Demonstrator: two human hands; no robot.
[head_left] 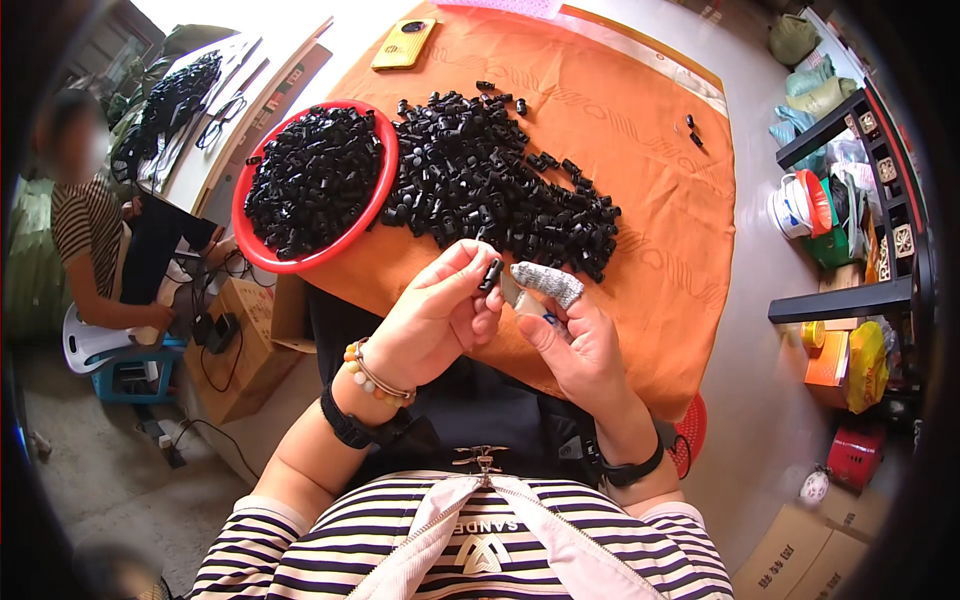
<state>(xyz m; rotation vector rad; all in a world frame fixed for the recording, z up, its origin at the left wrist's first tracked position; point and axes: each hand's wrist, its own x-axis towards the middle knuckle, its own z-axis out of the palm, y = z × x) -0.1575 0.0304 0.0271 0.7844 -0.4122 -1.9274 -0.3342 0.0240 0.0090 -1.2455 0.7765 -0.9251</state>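
Observation:
Between thumb and fingertips, my left hand (425,310) pinches a small black plastic part (490,274), upright and tilted slightly. Close beside it, my right hand (590,355) is closed around a small pale flat tool (527,306), mostly hidden by the fingers; its exact kind does not show. A grey knitted finger cover (548,283) sits on the right index finger. Just beyond both hands spreads a loose pile of black plastic parts (480,180) on an orange tablecloth (650,240). At the pile's left stands a red basin (388,165), heaped with similar black parts.
A yellow phone (404,44) lies at the table's far left. Several stray black parts (695,133) rest at the right. Another person (100,230) sits at the left near a wooden box (240,345). A black rack (840,300) and cardboard boxes (800,560) stand on the right.

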